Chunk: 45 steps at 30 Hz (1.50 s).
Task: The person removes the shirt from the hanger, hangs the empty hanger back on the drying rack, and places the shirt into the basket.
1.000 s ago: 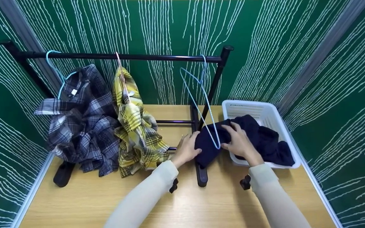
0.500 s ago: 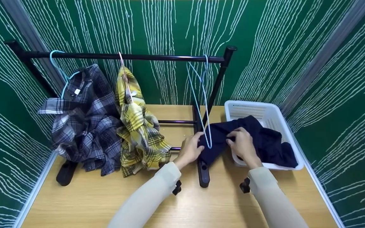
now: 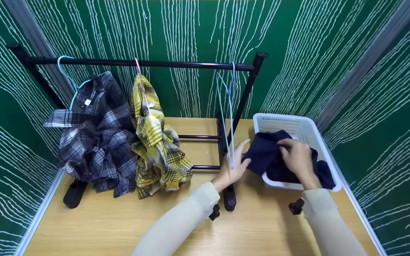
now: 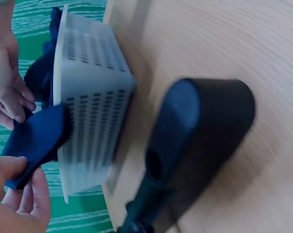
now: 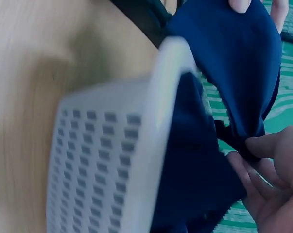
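Observation:
A navy cloth garment (image 3: 262, 151) is bunched partly in the white basket (image 3: 288, 117), its near end raised over the basket's left rim. My left hand (image 3: 238, 171) pinches the left edge of that end, thumb on one face and fingers behind, as the left wrist view shows. Farther right, my right hand (image 3: 299, 160) pinches a gathered fold between thumb and fingers. The rest of the garment lies under and behind my right hand. A bare light-blue hanger (image 3: 231, 124) hangs from the rack's bar (image 3: 183, 64), its lower end overlapping my left hand in the head view.
To the left, a dark plaid shirt (image 3: 100, 142) and a yellow plaid shirt (image 3: 153, 142) hang on the rack. The rack's black foot (image 4: 199, 141) stands on the wooden table (image 3: 119, 224) beside the basket. Green walls (image 3: 190, 32) enclose the table.
Both hands have moved right, drawing the garment's near end away from the hanger and toward the basket. The hanger has swung round to a narrower view, and the right hand now pinches a fold.

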Tool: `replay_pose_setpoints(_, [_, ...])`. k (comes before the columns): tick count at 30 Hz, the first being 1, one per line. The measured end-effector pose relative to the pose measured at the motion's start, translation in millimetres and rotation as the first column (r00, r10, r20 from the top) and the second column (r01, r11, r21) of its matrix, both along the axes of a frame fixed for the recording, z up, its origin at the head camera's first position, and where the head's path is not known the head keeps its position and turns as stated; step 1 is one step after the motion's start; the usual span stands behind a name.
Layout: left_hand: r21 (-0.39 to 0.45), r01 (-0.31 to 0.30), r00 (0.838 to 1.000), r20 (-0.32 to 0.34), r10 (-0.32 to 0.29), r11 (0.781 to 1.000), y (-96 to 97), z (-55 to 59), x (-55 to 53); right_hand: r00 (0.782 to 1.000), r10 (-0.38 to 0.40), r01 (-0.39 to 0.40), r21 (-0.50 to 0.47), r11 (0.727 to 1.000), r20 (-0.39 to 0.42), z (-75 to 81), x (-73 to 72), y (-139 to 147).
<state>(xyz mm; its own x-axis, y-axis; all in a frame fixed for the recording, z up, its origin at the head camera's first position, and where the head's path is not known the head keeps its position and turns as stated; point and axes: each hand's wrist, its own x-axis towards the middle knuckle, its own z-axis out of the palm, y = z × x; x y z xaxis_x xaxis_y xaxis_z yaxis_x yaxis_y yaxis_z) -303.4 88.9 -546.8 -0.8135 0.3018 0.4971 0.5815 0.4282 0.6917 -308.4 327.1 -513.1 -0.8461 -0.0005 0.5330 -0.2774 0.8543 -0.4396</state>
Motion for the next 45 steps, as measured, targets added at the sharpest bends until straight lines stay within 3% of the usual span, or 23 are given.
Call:
replay_pose_setpoints(3, [-0.053, 0.038, 0.999, 0.009, -0.037, 0.998, 15.9, 7.3, 0.3, 0.999, -0.044, 0.044, -0.005, 0.999, -0.007, 3.9, 5.1, 15.5])
replay_pose_setpoints(6, [-0.164, 0.089, 0.996, 0.023, -0.086, 0.982, 31.6, 11.9, 1.8, 0.994, -0.105, 0.105, 0.000, 0.994, -0.001, 3.3, 10.3, 29.8])
replay_pose_setpoints(9, [-0.278, 0.127, 0.990, -0.016, -0.137, 0.952, 45.2, 11.8, 3.1, 0.987, -0.163, 0.162, 0.023, 0.986, 0.006, -1.1, 14.0, 41.6])
replay_pose_setpoints(13, [-0.442, 0.109, 0.976, -0.122, -0.180, 0.891, 59.0, 6.8, 3.6, 0.984, -0.177, 0.177, 0.085, 0.980, -0.008, -10.5, 18.1, 52.0])
replay_pose_setpoints(16, [-0.556, 0.081, 0.968, -0.154, -0.198, 0.827, 66.1, 3.4, 4.0, 0.992, -0.122, 0.119, 0.122, 0.985, 0.012, -17.9, 20.5, 56.9])
replay_pose_setpoints(19, [-0.666, 0.081, 0.967, -0.127, -0.219, 0.741, 71.8, 1.5, 3.6, 0.984, -0.041, 0.020, 0.121, 0.992, 0.176, -23.6, 22.3, 59.4])
replay_pose_setpoints(22, [-0.771, 0.079, 0.963, -0.104, -0.247, 0.632, 77.2, 0.9, 3.1, 0.914, 0.010, -0.056, 0.101, 0.993, 0.406, -27.2, 24.3, 59.2])
replay_pose_setpoints(25, [-0.841, 0.081, 0.960, -0.079, -0.270, 0.535, 82.6, 0.7, 3.8, 0.844, 0.016, -0.090, 0.111, 0.990, 0.536, -31.9, 25.7, 58.8])
replay_pose_setpoints(28, [-0.877, 0.099, 0.968, -0.024, -0.249, 0.470, 86.6, 0.5, 5.7, 0.830, 0.001, -0.097, 0.143, 0.985, 0.558, -39.2, 25.7, 58.5])
replay_pose_setpoints(31, [-0.900, 0.113, 0.978, 0.027, -0.206, 0.420, 89.0, -1.6, 7.2, 0.818, -0.019, -0.103, 0.179, 0.978, 0.574, -46.6, 24.9, 58.0])
replay_pose_setpoints(35, [-0.912, 0.119, 0.982, 0.050, -0.182, 0.392, 92.0, -6.1, 6.9, 0.783, -0.045, -0.098, 0.195, 0.976, 0.620, -52.0, 22.7, 58.3])
replay_pose_setpoints(45, [-0.900, 0.142, 0.981, 0.074, -0.177, 0.413, 92.1, -4.3, 8.3, 0.684, -0.061, -0.128, 0.201, 0.971, 0.727, -52.8, 12.9, 57.3])
